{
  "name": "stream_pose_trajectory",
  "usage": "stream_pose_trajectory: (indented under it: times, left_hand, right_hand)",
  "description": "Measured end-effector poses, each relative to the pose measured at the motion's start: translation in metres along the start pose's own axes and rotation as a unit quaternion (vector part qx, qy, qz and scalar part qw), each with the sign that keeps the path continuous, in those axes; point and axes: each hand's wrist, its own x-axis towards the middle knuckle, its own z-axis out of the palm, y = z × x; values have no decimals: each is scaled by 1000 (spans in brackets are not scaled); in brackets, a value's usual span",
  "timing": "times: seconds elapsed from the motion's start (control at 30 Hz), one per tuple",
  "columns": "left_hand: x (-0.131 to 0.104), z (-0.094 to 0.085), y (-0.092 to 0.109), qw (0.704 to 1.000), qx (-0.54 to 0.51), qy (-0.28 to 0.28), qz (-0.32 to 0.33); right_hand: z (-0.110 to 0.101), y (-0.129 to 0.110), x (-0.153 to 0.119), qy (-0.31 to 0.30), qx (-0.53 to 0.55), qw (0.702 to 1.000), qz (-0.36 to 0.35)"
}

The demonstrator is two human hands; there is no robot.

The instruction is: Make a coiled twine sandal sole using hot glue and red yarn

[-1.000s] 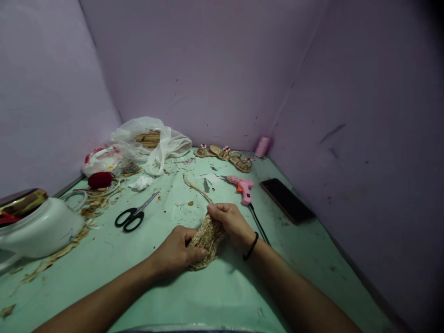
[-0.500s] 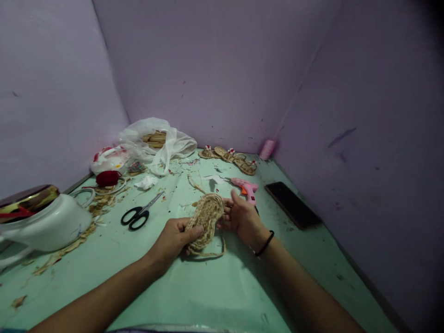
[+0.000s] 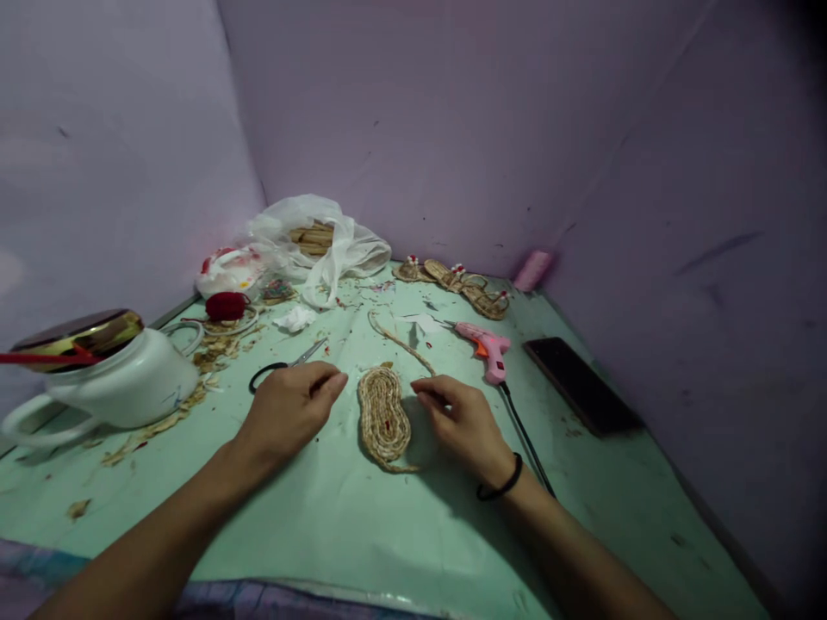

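A coiled braided straw sole (image 3: 384, 413) lies flat on the green table, between my hands. A short tail of braid sticks out at its lower end. My left hand (image 3: 290, 409) hovers left of it, fingers curled and thumb against them, with nothing visible in the grip; it partly covers the black-handled scissors (image 3: 307, 353). To the right of the sole, my right hand (image 3: 458, 422) is pinched closed. A thin braided cord (image 3: 401, 344) runs from the upper middle of the table to its fingers, where its end is hidden.
A pink glue gun (image 3: 486, 346) with a black cable and a dark phone (image 3: 581, 385) lie at right. Small straw sandals (image 3: 445, 277), a pink roll (image 3: 533, 269) and a plastic bag (image 3: 368, 250) are behind. At left are red yarn (image 3: 226, 306), scraps and a white pot (image 3: 142, 379).
My left hand has let go of the sole and moved left, over the scissors. The sole now lies on the table. My right hand's fingers have closed, and the view has shifted.
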Motion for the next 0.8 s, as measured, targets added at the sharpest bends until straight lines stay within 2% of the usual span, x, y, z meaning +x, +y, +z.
stream_pose_trajectory:
  times: [0.07,0.13,0.37,0.47,0.53,0.57,0.6,0.67,0.73,0.8]
  left_hand:
    - [0,3,0,999,15,42,0]
    - [-1,3,1,998,16,60,-11]
    - [0,-4,6,998,46,7,-32]
    - [1,-2,5,998,63,5,-23]
    - [0,1,4,999,47,16,-11]
    - [0,3,4,999,23,22,-2]
    - [-1,5,5,1000,-13,25,8]
    - [-4,8,10,993,-115,7,14]
    - [-8,13,17,975,-217,-45,-3]
    - [-13,18,26,952,-285,-105,-20]
  right_hand:
    - [-6,-2,-1,7,-87,996,-33]
    - [-11,-2,-1,13,-144,988,-55]
    - [-16,-1,0,24,-156,987,-41]
    - [-16,-4,1,35,-79,996,-10]
    - [-17,-10,1,7,79,995,56]
    - [-17,-13,0,-30,189,976,102]
    - [-17,-17,-1,-78,302,938,153]
    - [-14,-23,-5,-179,494,817,237]
    - [-9,-26,-9,-251,610,698,280]
    - [-1,-27,-13,-288,673,617,289]
